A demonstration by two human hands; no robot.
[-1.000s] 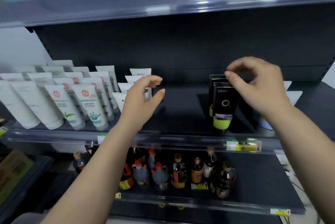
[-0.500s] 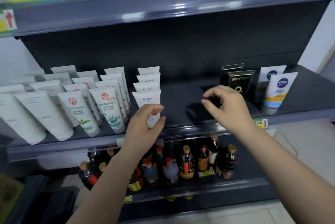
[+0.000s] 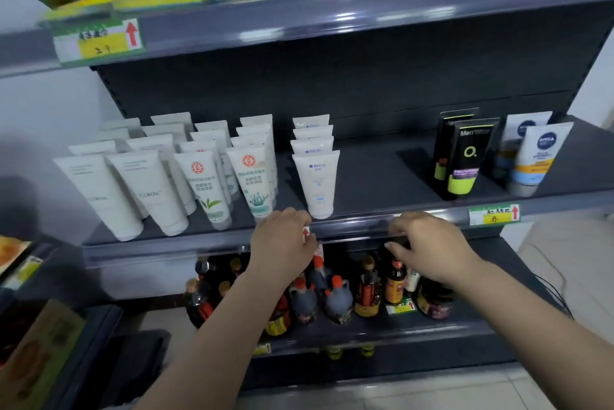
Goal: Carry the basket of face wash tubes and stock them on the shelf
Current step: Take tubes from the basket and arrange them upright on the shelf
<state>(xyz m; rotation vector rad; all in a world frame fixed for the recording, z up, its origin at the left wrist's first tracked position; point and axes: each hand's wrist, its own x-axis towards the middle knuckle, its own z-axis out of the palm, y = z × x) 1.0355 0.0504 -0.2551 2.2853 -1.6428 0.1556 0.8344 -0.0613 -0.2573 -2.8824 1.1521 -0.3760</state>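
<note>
White face wash tubes [image 3: 317, 182] stand in rows on the middle shelf [image 3: 365, 227]; no basket is visible. Left hand [image 3: 282, 243] and right hand [image 3: 428, 243] hover at its front edge, fingers loosely curled, holding nothing. Next tubes should fill the bare centre, upright, labels forward.

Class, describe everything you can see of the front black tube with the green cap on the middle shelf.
The black tube stands cap-down on the middle shelf, toward its right side. Its glossy, plastic-looking body is black with white "Men" lettering near the flat crimped top and a pale "O." below; the base is lime green. A second tube like it stands right behind it, and white and blue tubes stand to its right. Neither hand touches it.
</note>
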